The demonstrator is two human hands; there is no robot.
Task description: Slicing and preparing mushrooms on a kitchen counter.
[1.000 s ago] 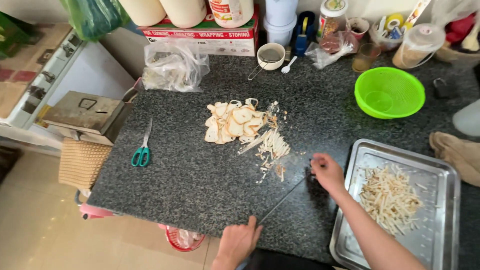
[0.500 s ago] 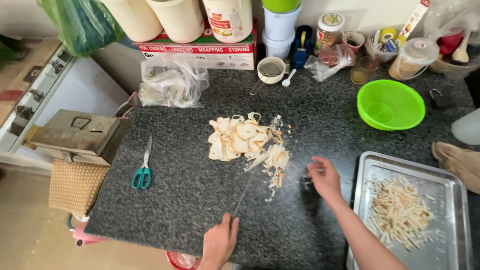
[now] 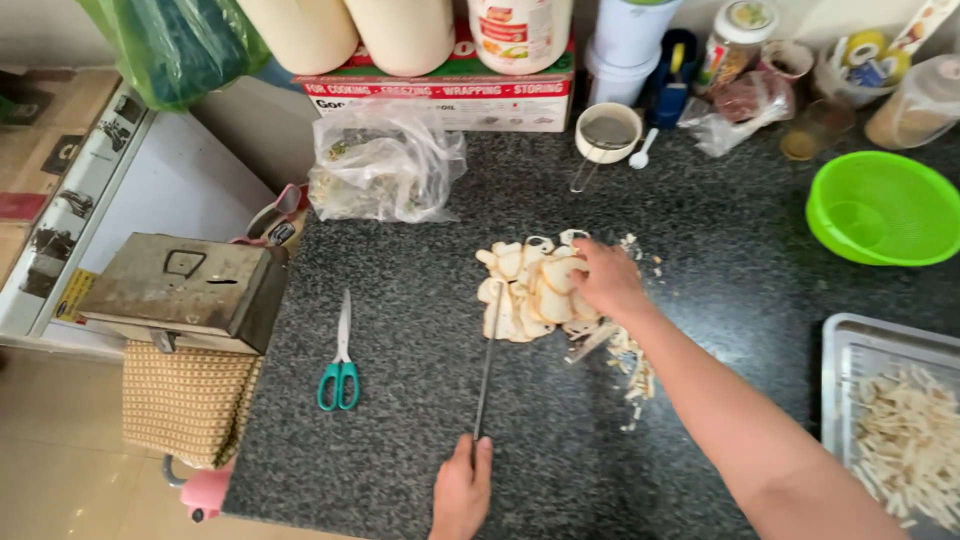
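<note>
A heap of pale, thin slices (image 3: pixel 528 290) lies on the dark granite counter (image 3: pixel 420 450). My right hand (image 3: pixel 605 282) rests on the right side of that heap, fingers spread over the slices. My left hand (image 3: pixel 462 488) grips the handle of a long knife (image 3: pixel 487 360) near the counter's front edge; the blade points away from me, and its tip reaches the left edge of the heap. Cut strips (image 3: pixel 628 362) lie scattered just right of the knife, below my right hand.
Teal-handled scissors (image 3: pixel 340 358) lie left of the knife. A metal tray (image 3: pixel 850 345) with cut strips sits at the right edge, a green bowl (image 3: pixel 885 208) behind it. A plastic bag (image 3: pixel 385 165), box, jars and a cup line the back. A metal box (image 3: pixel 185 288) stands left.
My right hand has moved up from beside the cut strips onto the heap of slices. The knife has swung upright, its tip now at the heap. The camera has shifted closer.
</note>
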